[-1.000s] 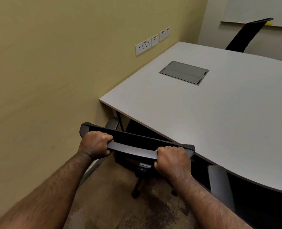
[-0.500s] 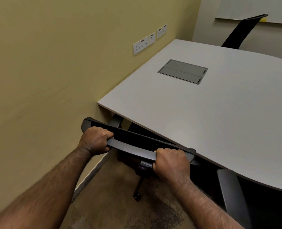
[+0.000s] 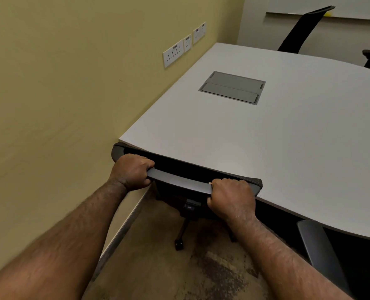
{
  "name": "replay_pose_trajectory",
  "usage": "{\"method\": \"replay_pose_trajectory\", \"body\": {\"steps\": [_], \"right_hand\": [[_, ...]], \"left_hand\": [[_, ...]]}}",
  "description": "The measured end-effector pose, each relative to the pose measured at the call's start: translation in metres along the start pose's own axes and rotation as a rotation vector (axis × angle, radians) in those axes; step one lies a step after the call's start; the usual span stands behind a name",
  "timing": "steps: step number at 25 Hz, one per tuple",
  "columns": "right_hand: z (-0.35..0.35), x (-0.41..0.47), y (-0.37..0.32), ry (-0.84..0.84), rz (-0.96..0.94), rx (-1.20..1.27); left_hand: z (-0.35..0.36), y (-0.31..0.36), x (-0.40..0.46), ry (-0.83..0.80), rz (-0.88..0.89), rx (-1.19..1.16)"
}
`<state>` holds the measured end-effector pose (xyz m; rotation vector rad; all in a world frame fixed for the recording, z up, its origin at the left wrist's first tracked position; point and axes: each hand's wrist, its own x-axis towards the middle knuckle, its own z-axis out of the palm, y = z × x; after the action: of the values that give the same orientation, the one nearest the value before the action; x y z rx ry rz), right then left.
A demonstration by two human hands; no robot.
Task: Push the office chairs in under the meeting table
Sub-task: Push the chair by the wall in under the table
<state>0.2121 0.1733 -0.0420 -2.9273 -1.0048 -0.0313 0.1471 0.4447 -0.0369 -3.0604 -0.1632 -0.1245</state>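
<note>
A black office chair (image 3: 179,180) stands at the near corner of the white meeting table (image 3: 288,148), its backrest top touching the table's edge and its seat hidden beneath. My left hand (image 3: 132,172) grips the left part of the backrest's top bar. My right hand (image 3: 231,197) grips the right part. One chair leg with a castor (image 3: 179,244) shows on the floor below.
A yellow wall (image 3: 60,105) with sockets (image 3: 173,53) runs close on the left. A second chair's grey backrest (image 3: 318,252) is at the lower right. Another black chair (image 3: 303,29) stands beyond the table's far side. A grey cable hatch (image 3: 231,87) is set in the tabletop.
The chair has rolled forward with both hands on it, until its backrest top meets the table's edge. The armrest seen earlier is now out of sight.
</note>
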Motion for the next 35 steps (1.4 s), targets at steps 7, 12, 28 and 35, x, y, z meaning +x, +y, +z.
{"method": "replay_pose_trajectory", "body": {"steps": [7, 12, 28, 35], "right_hand": [[0.005, 0.02, -0.037, 0.03, 0.045, 0.006], [0.005, 0.036, -0.048, 0.038, 0.071, 0.023], [0.005, 0.034, -0.042, 0.148, 0.072, 0.065], [-0.015, -0.01, 0.002, 0.353, 0.055, 0.071]], "left_hand": [[0.002, -0.041, 0.023, 0.017, 0.037, 0.005], [0.004, -0.057, 0.041, 0.053, 0.064, 0.001], [0.009, -0.056, 0.042, 0.086, 0.099, -0.045], [-0.007, -0.031, 0.018, 0.189, 0.22, -0.108]]}}
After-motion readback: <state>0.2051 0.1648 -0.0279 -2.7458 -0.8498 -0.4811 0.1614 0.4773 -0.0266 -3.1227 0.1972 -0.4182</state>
